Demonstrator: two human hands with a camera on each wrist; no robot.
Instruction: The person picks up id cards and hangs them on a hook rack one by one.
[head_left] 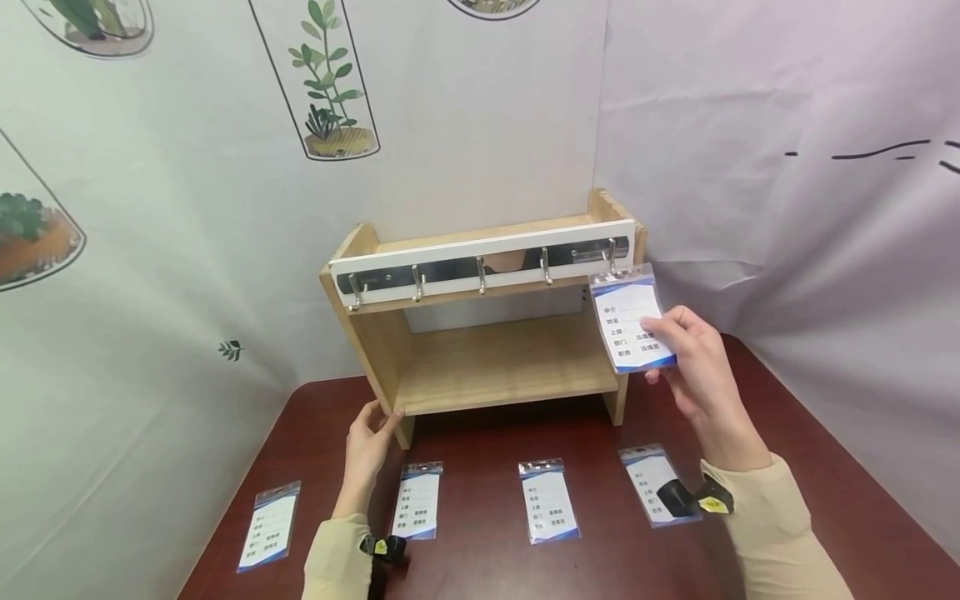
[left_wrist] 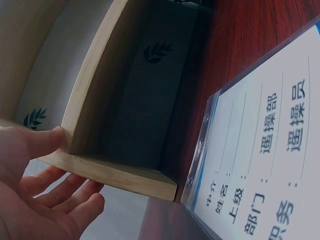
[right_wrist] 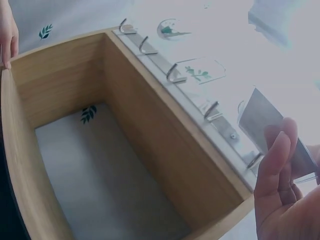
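Note:
My right hand (head_left: 697,358) pinches a clear-sleeved name badge (head_left: 626,312) by its lower right part, thumb in front. The badge's slotted top edge is at the tip of the rightmost hook (head_left: 612,250); whether the hook passes through the slot I cannot tell. In the right wrist view the badge (right_wrist: 260,120) appears edge-on between thumb and fingers. My left hand (head_left: 367,442) grips the lower left side of a wooden shelf (head_left: 502,367), its thumb on the front edge and fingers against the outer face. A white rail (head_left: 450,279) with several metal hooks runs along the shelf's upper front.
Several more badges lie on the dark red table (head_left: 480,575): one at far left (head_left: 268,529), one near my left arm (head_left: 417,500), one in the middle (head_left: 549,502), one partly behind the right wrist camera (head_left: 648,483). Pale printed cloth (head_left: 150,250) hangs around.

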